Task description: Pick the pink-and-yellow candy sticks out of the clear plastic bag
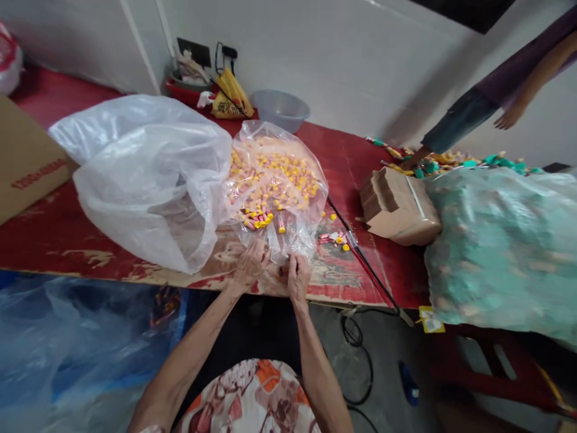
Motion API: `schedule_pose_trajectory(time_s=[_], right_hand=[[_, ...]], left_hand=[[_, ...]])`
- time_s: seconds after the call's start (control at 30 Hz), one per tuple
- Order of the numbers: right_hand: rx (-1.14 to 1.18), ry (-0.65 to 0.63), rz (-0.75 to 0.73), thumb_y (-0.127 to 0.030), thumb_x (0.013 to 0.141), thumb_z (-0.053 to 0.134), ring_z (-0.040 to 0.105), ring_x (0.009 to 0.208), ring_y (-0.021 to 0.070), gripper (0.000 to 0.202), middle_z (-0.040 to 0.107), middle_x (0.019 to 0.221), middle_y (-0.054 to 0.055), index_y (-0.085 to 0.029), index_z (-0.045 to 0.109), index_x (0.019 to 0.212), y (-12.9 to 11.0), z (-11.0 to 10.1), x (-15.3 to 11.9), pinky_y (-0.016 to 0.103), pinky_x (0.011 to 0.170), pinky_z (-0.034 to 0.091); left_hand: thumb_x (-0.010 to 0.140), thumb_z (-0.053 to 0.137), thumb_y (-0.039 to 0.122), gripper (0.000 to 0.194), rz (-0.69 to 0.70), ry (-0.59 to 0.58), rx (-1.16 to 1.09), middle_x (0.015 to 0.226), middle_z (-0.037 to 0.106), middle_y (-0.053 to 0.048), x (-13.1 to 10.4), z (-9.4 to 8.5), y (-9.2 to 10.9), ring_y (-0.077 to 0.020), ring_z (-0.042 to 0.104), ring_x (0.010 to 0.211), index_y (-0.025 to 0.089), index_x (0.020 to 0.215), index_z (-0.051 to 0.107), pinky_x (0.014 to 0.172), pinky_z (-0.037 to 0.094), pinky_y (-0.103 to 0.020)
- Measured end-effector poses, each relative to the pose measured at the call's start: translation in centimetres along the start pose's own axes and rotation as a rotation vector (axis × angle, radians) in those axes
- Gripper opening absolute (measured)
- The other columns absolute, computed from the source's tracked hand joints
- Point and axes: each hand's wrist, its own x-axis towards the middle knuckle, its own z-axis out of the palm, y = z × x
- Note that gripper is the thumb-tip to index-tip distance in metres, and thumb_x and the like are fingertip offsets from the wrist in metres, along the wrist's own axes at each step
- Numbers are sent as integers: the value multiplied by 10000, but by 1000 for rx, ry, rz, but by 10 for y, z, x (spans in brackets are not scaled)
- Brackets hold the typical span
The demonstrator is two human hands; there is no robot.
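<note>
A clear plastic bag (293, 207) lies on the worn red table, its mouth toward me. Inside and at its mouth are many small pink pieces with yellow ends (259, 219). At the near left of that mouth is my left hand (252, 263), fingers curled together against the plastic; what they hold is hidden. My right hand (299, 278) is closed at the bag's near edge, pinching the plastic. Beside its fingers lies a small dark piece (283, 271), too small to name.
Left of the bag sits a large, crumpled plastic bag (148, 186), with a carton (31, 159) beyond. A black rod (360, 255) and cardboard pieces (399, 207) lie right, near a bulky green-filled bag (500, 252). A basin (282, 109) stands behind. Another person (491, 102) is at far right.
</note>
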Motion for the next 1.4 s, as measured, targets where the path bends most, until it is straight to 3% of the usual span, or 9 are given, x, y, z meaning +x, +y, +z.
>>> schedule_pose_trajectory(time_s=[0.3, 0.4, 0.53, 0.6, 0.77, 0.83, 0.97, 1.23, 1.4], right_hand=[[-14, -8, -4, -490, 1174, 408, 682, 996, 234, 491, 773, 1048, 98, -214, 805, 1090, -4, -1, 0, 362, 945, 548], [-12, -2, -12, -488, 1173, 413, 688, 1004, 236, 489, 774, 1047, 100, -210, 806, 1089, -4, -1, -1, 366, 943, 551], [-25, 12, -20, -496, 1179, 403, 693, 1016, 237, 496, 772, 1054, 100, -215, 804, 1098, -4, -1, -2, 367, 941, 551], [-22, 9, -15, -489, 1178, 405, 694, 1014, 239, 489, 771, 1057, 100, -217, 804, 1100, -5, -1, -2, 368, 939, 550], [10, -10, 6, -459, 1158, 438, 691, 999, 242, 441, 767, 1035, 96, -213, 795, 1081, -9, -2, -2, 367, 934, 547], [5, -20, 16, -452, 1156, 437, 685, 996, 240, 430, 761, 1026, 91, -219, 784, 1052, -11, -3, -2, 361, 928, 545], [8, -51, 37, -405, 1165, 432, 667, 968, 224, 405, 744, 1012, 74, -233, 768, 1018, -18, -6, -3, 341, 919, 544], [24, -6, -15, -209, 1140, 486, 692, 964, 197, 302, 737, 1001, 53, -232, 747, 990, -24, 3, 4, 296, 898, 544], [19, -9, -14, -181, 1127, 509, 706, 986, 204, 272, 750, 1035, 64, -226, 761, 1036, -23, 5, 5, 308, 915, 565]], left_hand=[[1142, 501, 363, 183, -95, 27, -161, 1020, 734, -63, 0, -4, 3, -219, 733, 928, 226, 1095, 614, 880, 616, -355], [1155, 471, 406, 246, -148, 96, -193, 983, 730, -50, -2, -9, 5, -203, 719, 892, 229, 1074, 621, 849, 606, -339], [1172, 452, 435, 291, -64, 214, -161, 1062, 743, -83, -8, -14, 4, -230, 725, 999, 224, 1128, 647, 942, 612, -386], [1171, 462, 418, 283, -16, 178, -122, 1074, 749, -94, -9, -13, 3, -243, 728, 1021, 219, 1158, 663, 962, 612, -402], [1143, 482, 330, 234, -4, -76, -61, 1091, 771, -104, 4, -10, 8, -255, 743, 1064, 216, 1131, 686, 949, 623, -389], [1146, 467, 338, 256, 22, -65, -76, 1071, 772, -102, 11, -11, 14, -254, 745, 1043, 218, 1103, 688, 935, 624, -385], [1156, 463, 384, 300, 59, 87, -91, 1083, 779, -116, 13, -17, 24, -257, 747, 997, 208, 1144, 705, 951, 616, -398], [1140, 513, 443, 329, 167, 101, -54, 953, 796, -90, 15, -7, -11, -257, 754, 844, 201, 1057, 721, 812, 592, -371], [1121, 523, 455, 338, 205, 102, -70, 961, 811, -95, 13, -6, -13, -255, 766, 845, 207, 1034, 736, 817, 609, -374]])
